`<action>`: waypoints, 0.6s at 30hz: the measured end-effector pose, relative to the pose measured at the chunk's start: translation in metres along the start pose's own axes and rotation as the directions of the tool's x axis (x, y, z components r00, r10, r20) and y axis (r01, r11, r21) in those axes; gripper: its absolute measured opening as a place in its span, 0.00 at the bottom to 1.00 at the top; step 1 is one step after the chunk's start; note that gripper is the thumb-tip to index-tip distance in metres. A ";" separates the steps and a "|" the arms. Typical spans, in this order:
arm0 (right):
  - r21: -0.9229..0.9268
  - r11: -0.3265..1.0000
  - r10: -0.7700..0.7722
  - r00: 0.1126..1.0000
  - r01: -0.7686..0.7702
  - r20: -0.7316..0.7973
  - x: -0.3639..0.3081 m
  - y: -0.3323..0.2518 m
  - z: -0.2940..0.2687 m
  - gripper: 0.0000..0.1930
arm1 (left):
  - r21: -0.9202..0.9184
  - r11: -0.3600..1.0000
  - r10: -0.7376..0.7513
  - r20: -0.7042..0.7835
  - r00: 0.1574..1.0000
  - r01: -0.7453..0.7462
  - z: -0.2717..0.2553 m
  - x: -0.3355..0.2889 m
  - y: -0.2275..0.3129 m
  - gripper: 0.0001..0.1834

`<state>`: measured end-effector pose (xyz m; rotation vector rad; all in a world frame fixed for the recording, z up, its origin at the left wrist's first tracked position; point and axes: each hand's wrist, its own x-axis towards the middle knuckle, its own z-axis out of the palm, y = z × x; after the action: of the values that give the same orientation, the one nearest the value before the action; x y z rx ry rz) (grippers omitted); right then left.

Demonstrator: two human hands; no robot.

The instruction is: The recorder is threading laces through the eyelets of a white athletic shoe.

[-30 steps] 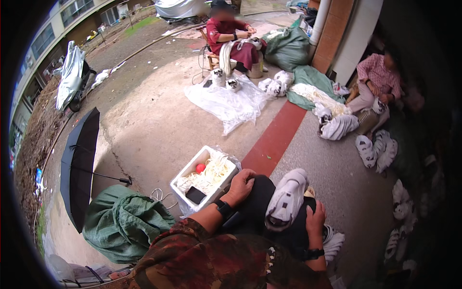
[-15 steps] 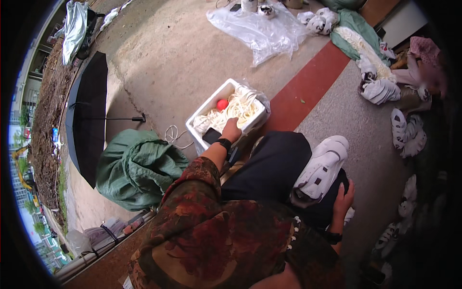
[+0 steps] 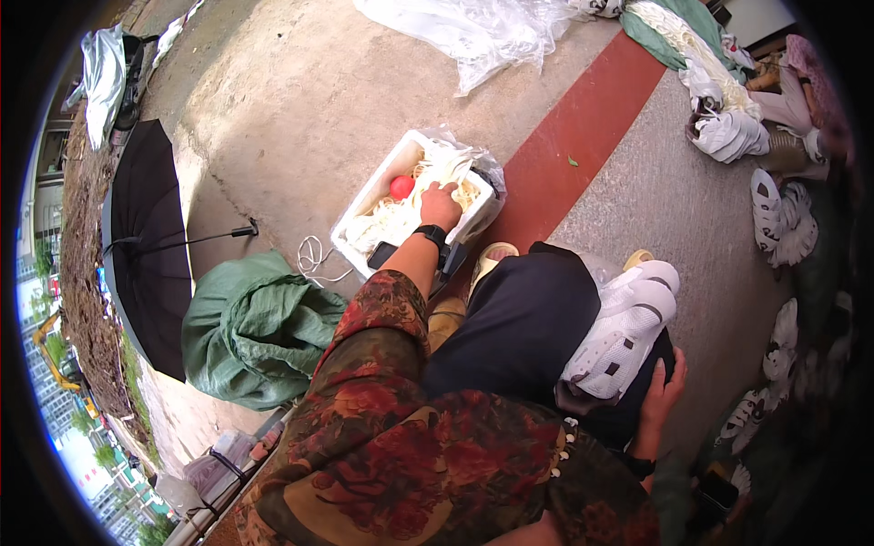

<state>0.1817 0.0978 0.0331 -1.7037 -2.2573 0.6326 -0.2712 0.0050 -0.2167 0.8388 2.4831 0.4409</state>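
My left hand point(image 3: 441, 207) reaches into a white foam box point(image 3: 362, 194), its fingers bent down into a heap of cream-white shoelaces point(image 3: 387, 218). The fingertips are partly buried among the laces. A red ball point(image 3: 401, 187) lies on the heap to the left of that hand, and a dark phone-like object point(image 3: 381, 255) sits at the box's near end by my wrist. Across my lap rests a white sneaker point(image 3: 623, 329) with dark square patches. Beside it, against my right thigh, my right hand point(image 3: 663, 391) is held with its fingers stretched apart and nothing in them.
An open black umbrella point(image 3: 150, 250) and a green cloth sack point(image 3: 259, 332) stand to the left. Clear plastic sheeting point(image 3: 473, 36) spreads at the far side. White shoes point(image 3: 728, 136) lie in clusters along the right, where another person point(image 3: 806, 109) sits.
My left hand has gone farther into the laces, toward the box's far end. The whole view has shifted a little. My right hand stays by the thigh and the sneaker still lies on my lap.
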 end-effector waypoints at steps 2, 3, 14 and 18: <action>-0.011 1.000 0.006 1.000 -0.006 -0.002 0.003 -0.003 0.000 0.19 | -0.026 0.982 -0.186 0.085 0.979 0.189 0.001 0.002 0.008 0.21; -0.001 1.000 0.007 1.000 -0.007 -0.008 0.007 -0.006 0.001 0.19 | 0.000 0.991 -0.131 -0.015 0.991 0.131 0.006 0.006 0.008 0.21; -0.072 0.997 0.022 1.000 -0.022 0.005 0.007 -0.020 -0.006 0.18 | -0.027 0.996 -0.080 0.141 0.987 0.084 0.029 0.022 -0.022 0.19; -0.044 0.999 -0.002 1.000 0.001 -0.030 0.003 -0.008 -0.001 0.19 | -0.135 0.989 -0.062 -0.067 0.996 0.053 0.013 0.006 -0.023 0.20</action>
<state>0.1746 0.0994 0.0371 -1.7202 -2.2674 0.5566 -0.2799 -0.0071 -0.2395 0.7081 2.5030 0.6190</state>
